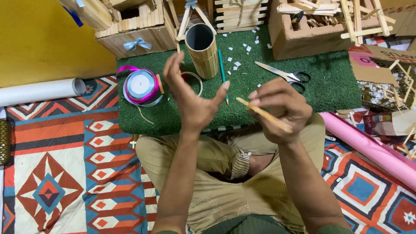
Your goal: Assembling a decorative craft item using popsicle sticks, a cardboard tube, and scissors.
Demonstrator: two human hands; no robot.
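- Head view: your right hand [281, 108] is pinched shut on a thin wooden stick [263, 114]. The thumb and fingers clamp it near its middle.
- The stick's long axis runs on a slant, from upper left down to lower right. Its free upper tip points toward your left hand [190, 97] and stops just short of that thumb, not touching.
- Your left hand is spread open and holds nothing. The palm faces right, toward the stick, with the fingers raised and the thumb stretched out to the right.
- So the stick lies to the right of the open hand, at about the same height, above your crossed legs and the near edge of the green mat [329, 91].
- Behind the left hand, on the mat, stand a stick-clad cylinder [203, 50] and a ribbon spool [141, 86]; a teal pencil [222, 71] lies between the two hands, farther back.
- The scissors [286, 76] lie on the mat beyond your right hand, well apart from it.
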